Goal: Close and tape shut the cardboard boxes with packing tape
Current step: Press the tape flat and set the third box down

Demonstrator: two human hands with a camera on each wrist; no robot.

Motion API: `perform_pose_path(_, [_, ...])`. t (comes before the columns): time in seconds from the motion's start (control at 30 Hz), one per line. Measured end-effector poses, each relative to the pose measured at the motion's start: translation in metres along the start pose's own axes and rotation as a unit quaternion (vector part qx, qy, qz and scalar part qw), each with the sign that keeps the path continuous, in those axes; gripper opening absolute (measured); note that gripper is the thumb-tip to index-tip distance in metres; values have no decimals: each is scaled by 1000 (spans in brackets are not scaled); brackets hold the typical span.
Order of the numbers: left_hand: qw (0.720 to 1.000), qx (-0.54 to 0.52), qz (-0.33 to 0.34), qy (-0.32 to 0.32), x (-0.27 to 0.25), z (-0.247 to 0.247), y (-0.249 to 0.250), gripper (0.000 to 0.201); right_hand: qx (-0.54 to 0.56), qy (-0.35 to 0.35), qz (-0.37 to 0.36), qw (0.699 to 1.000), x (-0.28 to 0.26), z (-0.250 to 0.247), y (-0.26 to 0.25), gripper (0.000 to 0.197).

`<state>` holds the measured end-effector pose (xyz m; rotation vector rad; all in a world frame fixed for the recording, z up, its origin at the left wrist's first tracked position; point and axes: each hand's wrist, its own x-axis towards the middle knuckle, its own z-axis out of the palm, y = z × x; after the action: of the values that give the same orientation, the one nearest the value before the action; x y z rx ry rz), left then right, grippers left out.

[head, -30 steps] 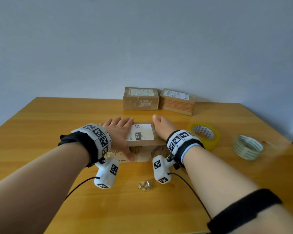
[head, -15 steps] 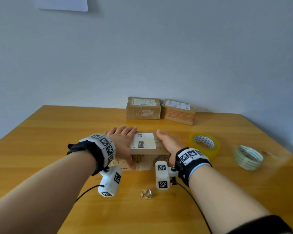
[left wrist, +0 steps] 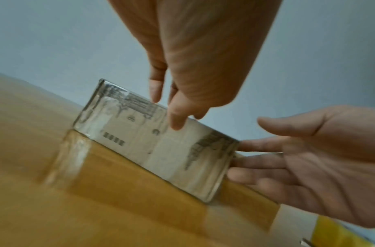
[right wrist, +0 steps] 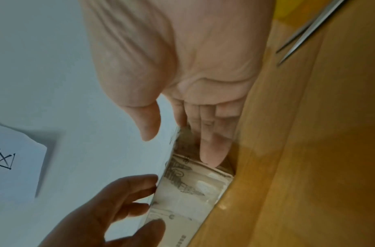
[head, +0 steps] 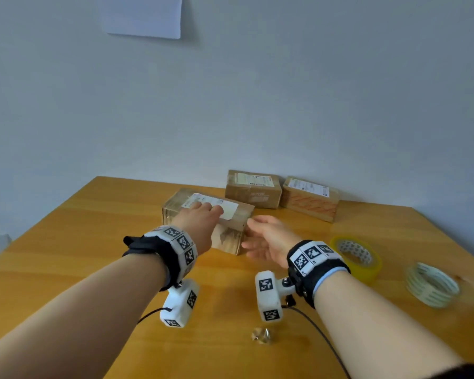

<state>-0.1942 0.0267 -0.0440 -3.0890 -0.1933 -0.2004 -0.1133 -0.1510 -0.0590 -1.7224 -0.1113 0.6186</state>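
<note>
A closed cardboard box (head: 231,233) with a white label stands on the wooden table (head: 93,242), turned at an angle; clear tape shines on its front face (left wrist: 152,147). My left hand (head: 200,218) lies on its top, fingers fairly straight over the label and thumb (left wrist: 176,117) down on the front face. My right hand (head: 266,237) is flat and open at the box's right end, and its fingertips (left wrist: 245,145) touch that end (right wrist: 188,187). A yellow tape roll (head: 356,255) lies just right of my right wrist.
Two more closed boxes (head: 253,188) (head: 309,199) stand against the back wall. A pale tape roll (head: 430,284) lies at the far right, scissors (right wrist: 309,28) beside the yellow roll. A small shiny object (head: 261,335) sits near the front edge. Paper (head: 144,15) hangs on the wall.
The box has slid away from me and leftward, turning a little. Both hands went with it; the right hand moved from the top corner to the box's right end.
</note>
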Motion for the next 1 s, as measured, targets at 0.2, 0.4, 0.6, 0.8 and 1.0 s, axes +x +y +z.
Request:
perform_pose_path(0.2, [991, 16, -69, -113, 31, -7, -13, 38, 77, -101, 13, 992, 27, 32, -16, 44])
perform_pose_path(0.4, [982, 57, -141, -113, 51, 1, -33, 14, 34, -168, 11, 985, 59, 68, -32, 54])
perform_pose_path(0.6, [967, 57, -178, -171, 97, 20, -46, 43, 95, -121, 15, 988, 90, 70, -46, 57])
perform_pose_path(0.8, [957, -46, -270, -95, 125, 42, -51, 61, 73, -99, 12, 992, 109, 33, -36, 49])
perform_pose_path(1.0, [971, -62, -222, -70, 139, 47, -57, 51, 89, -74, 3, 993, 113, 28, -24, 57])
